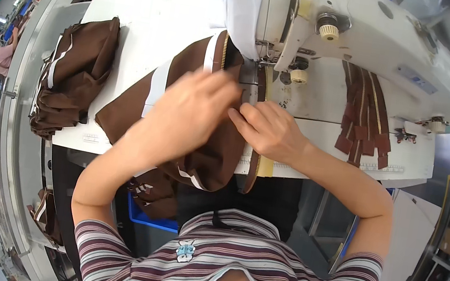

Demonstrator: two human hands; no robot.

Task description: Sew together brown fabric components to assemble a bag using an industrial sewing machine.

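Observation:
A brown fabric piece point(138, 101) with white strips lies on the sewing machine table, and its near part hangs over the front edge. Along its far edge runs a brass-toothed zipper point(224, 52). Over the fabric is my left hand point(195, 103), smeared by motion, so its grip is unclear. Just right of it, my right hand point(271, 129) is closed, thumb and forefinger pinched at the fabric's right edge. A second zipper strip point(253, 171) passes under my right hand, from beside the presser foot point(265, 63) down past the table edge.
The white sewing machine point(371, 37) spans the far right. White cloth point(241, 2) drapes at its needle end. Several brown zippers point(367, 119) lie on the right of the table point(146, 7). Folded brown fabric point(80, 70) is stacked at left. A blue bin point(156, 222) sits below.

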